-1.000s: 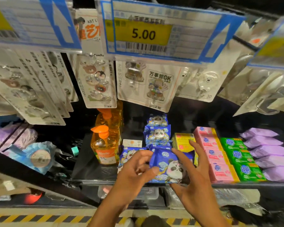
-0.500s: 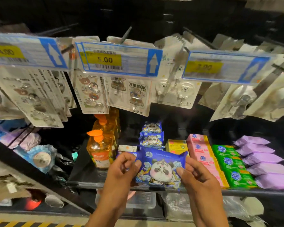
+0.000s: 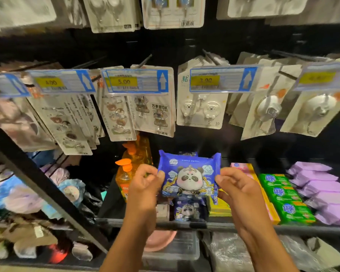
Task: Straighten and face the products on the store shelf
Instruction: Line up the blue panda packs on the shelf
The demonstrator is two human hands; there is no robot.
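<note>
Hands hold a blue plastic panda-print packet [image 3: 188, 173] upright above the black shelf [image 3: 243, 225]: left hand [image 3: 145, 185] pinching its left edge, right hand [image 3: 238, 189] its right, over another panda packet [image 3: 187, 211].

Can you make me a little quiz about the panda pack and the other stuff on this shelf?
1. True or false: the left hand and the right hand both pinch the blue panda pack.
2. One yellow price tag reads: A 5.00; B 9.50; C 12.00.
3. Fill in: the packs just left of the purple packs are coloured ____.

Key: 1 true; 2 A; 3 green, the green packs.
</note>
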